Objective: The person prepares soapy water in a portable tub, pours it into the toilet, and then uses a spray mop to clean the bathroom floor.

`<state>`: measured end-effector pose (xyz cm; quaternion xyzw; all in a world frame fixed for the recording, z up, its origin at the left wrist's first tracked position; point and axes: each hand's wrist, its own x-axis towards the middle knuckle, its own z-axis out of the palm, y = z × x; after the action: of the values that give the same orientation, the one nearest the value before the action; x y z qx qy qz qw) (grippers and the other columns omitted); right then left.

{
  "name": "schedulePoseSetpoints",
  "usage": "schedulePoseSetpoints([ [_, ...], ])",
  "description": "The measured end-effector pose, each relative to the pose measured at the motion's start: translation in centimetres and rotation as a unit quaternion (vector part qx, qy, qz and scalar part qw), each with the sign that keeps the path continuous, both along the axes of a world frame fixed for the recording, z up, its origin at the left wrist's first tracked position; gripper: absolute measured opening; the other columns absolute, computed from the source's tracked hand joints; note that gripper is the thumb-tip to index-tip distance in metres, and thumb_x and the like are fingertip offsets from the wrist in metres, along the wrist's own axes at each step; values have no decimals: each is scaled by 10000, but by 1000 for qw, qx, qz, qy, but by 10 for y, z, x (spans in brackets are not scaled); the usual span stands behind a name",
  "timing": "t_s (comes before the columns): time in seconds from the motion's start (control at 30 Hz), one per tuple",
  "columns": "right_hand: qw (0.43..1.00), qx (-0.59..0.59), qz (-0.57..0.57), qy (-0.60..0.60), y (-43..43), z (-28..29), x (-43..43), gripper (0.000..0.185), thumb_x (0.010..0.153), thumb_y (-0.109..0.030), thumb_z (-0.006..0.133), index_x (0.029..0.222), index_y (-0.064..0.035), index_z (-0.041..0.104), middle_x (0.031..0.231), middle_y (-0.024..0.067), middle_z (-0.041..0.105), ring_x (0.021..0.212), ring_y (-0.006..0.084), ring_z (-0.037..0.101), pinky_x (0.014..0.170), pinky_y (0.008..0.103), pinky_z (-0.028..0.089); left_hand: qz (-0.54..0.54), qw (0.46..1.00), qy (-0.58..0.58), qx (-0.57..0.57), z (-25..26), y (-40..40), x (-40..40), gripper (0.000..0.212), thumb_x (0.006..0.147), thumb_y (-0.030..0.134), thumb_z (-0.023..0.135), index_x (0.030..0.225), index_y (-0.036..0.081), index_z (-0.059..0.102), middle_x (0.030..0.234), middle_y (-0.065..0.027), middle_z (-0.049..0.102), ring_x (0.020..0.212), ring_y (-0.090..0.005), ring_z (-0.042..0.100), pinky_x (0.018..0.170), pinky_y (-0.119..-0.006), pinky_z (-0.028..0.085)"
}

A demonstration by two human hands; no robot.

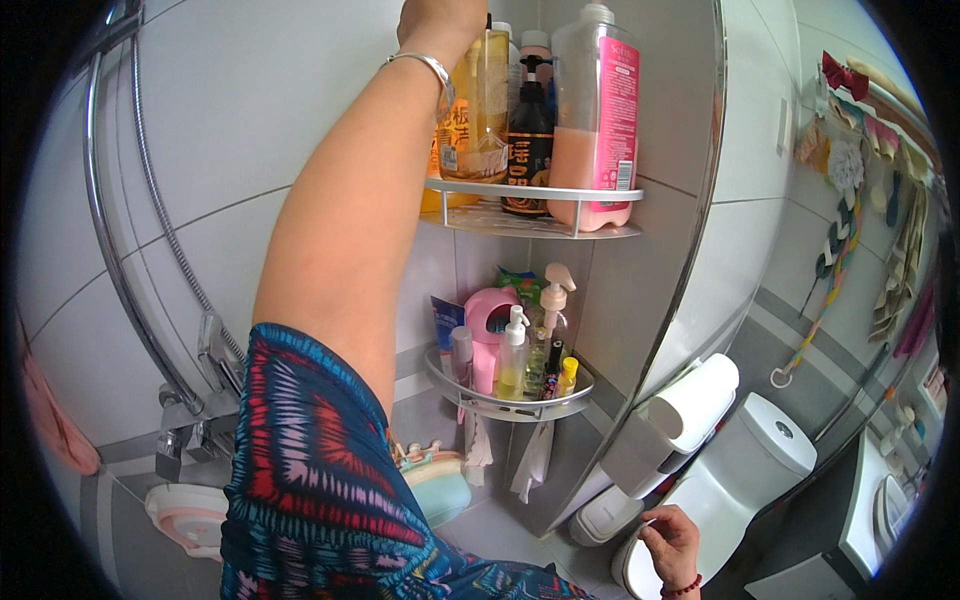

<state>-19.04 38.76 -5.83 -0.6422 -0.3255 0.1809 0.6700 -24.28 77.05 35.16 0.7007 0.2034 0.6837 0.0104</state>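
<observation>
My left hand (442, 26), a silver bangle at its wrist, is raised to the top of a yellow liquid bottle (487, 105) on the upper corner shelf (540, 193); its fingers are cut off by the frame's top edge, so its grip is hidden. Beside that bottle stand a black pump bottle (529, 142) and a large clear bottle of pink liquid (581, 150) with a pink label. My right hand (671, 536), with a red bead bracelet, hangs low at the right, fingers curled, nothing visible in it. Below, a lower corner shelf (517, 409) holds a small pump bottle (512, 367) and a pink container (487, 307).
A shower rail (97, 180) and hose run down the left wall. Folded basins (187, 517) lie low at the left. A tiled wall edge, a paper roll (694, 397), a white toilet (720, 487) and a washbasin cabinet (847, 510) stand at the right.
</observation>
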Motion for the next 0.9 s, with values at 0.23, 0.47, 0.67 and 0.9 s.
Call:
schedulePoseSetpoints([
  [0.23,999,-45,12,-9,-10,2,-3,184,736,38,529,909,-27,541,885,40,546,798,118,521,681,213,430,4,999,36,-16,-14,25,15,356,739,411,487,663,93,630,572,-61,566,533,-190,533,563,-309,419],
  [0.47,999,-45,13,7,-9,1,-5,165,740,27,535,895,-28,544,868,29,536,777,106,507,666,209,419,1,997,50,-60,-20,24,17,342,741,389,479,664,93,630,591,-73,582,563,-210,554,569,-310,424],
  [0.67,999,-48,17,-6,-6,3,-6,153,742,16,534,884,-38,551,869,30,539,774,110,509,675,210,421,-17,979,123,-160,-37,33,15,329,732,361,449,714,97,644,738,-116,609,712,-265,573,661,-346,444],
  [0.9,998,-58,32,-11,-1,3,-6,158,735,11,536,885,-31,556,880,39,549,776,124,521,678,221,435,-7,989,74,-128,-42,31,15,362,719,375,502,746,33,618,703,-121,602,665,-229,573,624,-307,438],
])
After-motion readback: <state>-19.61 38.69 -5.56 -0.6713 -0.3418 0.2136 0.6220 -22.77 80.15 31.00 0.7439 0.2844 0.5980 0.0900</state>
